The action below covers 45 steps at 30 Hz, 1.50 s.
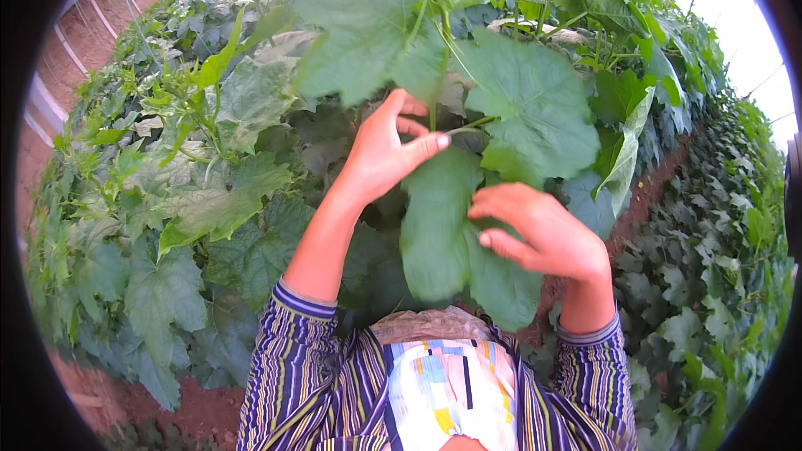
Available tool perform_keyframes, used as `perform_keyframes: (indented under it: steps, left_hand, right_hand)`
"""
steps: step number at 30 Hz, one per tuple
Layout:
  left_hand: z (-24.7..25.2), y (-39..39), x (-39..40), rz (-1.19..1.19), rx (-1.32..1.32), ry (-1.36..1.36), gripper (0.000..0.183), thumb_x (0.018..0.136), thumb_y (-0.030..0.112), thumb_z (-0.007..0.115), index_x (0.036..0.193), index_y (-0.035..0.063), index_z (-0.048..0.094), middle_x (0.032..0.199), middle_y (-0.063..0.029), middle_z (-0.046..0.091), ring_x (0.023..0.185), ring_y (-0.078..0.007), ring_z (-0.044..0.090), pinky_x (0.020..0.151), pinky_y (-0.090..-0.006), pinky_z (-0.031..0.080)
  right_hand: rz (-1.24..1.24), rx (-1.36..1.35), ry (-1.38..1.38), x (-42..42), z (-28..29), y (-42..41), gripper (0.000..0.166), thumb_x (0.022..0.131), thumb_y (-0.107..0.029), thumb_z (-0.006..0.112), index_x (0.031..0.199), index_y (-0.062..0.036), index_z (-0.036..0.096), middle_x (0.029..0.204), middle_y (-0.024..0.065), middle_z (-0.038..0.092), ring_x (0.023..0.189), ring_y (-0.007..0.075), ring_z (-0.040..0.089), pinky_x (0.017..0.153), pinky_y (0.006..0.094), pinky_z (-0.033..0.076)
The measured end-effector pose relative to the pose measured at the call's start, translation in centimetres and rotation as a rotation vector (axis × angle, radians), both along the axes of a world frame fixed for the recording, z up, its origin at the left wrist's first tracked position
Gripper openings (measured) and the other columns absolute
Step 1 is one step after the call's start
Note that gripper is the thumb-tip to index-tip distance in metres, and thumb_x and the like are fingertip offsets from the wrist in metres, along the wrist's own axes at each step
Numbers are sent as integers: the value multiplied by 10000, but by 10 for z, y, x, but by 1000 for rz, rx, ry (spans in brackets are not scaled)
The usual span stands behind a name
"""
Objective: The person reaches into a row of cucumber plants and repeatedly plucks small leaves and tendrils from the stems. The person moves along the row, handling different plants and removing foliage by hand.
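Observation:
My left hand [382, 150] reaches in among the vine's leaves. Its thumb lies on a thin green leaf stalk [467, 129], with the curled fingers close to the upright vine stem [432, 114]. Below the thumb hangs a large green leaf [438, 232], blurred at its lower edge. My right hand [542, 232] is over the right side of this hanging foliage, thumb and fingers apart, fingertips close to the leaf edge; whether they touch it is unclear. One broad lobed leaf [532, 106] spreads above my right hand, while another leaf [369, 25] partly covers my left fingertips.
Dense leafy plants [169, 200] fill the left side. On the right, a strip of brown soil [651, 188] runs beside lower plants [695, 275]. A wall with pale bars [100, 12] stands at far left, and bright sheeting [745, 31] at upper right.

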<state>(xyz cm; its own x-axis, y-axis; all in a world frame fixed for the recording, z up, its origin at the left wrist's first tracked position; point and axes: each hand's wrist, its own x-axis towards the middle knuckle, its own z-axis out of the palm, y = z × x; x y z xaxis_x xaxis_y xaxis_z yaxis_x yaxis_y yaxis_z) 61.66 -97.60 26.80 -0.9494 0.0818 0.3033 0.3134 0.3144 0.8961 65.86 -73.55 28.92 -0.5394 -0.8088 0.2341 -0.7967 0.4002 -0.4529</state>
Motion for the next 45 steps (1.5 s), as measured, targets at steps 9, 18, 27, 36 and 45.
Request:
perform_keyframes:
  steps: [9, 18, 27, 36, 45]
  left_hand:
    - [-47, -3, 35, 121, -139, 70, 838, 698, 269, 782, 1384, 48, 355, 1328, -110, 458, 1028, -201, 551, 705, -299, 455]
    - [-72, 28, 42, 44, -124, 140, 815, 683, 142, 762, 1371, 19, 343, 1335, -169, 431, 1184, -343, 458, 977, -406, 407]
    - [-85, 39, 66, -137, 270, 65, 736, 770, -30, 550, 1443, 54, 266, 1401, -142, 421, 1160, -218, 506, 867, -311, 428]
    - [-92, -4, 39, -31, 183, -60, 409, 874, 153, 543, 1253, 5, 517, 1155, -145, 621, 1035, -193, 592, 887, -323, 457]
    - [-117, 12, 11, -379, -7, -249, 520, 803, 408, 670, 1149, 24, 611, 729, -36, 569, 685, -130, 517, 606, -294, 412]
  right_hand:
    - [-74, -106, -118, 14, -13, -3, 256, 839, -175, 633, 1026, -3, 600, 1009, 172, 627, 974, 348, 589, 846, 402, 466]
    - [-428, -243, -405, -44, -30, -22, 400, 967, -356, 473, 1055, 15, 595, 832, 77, 614, 798, 146, 568, 729, 289, 456]
    - [-362, -179, -1126, -81, -37, -28, 602, 959, -547, 365, 1157, -21, 581, 908, 70, 665, 877, 131, 617, 735, 279, 500]
    - [-334, -428, -1331, -50, -19, -18, 291, 931, -126, 494, 1170, 32, 547, 1000, 87, 639, 884, 126, 633, 774, 246, 519]
    - [-320, -356, -1205, -53, -29, -2, 299, 889, -109, 559, 1165, 4, 559, 970, 53, 645, 837, 104, 623, 751, 248, 512]
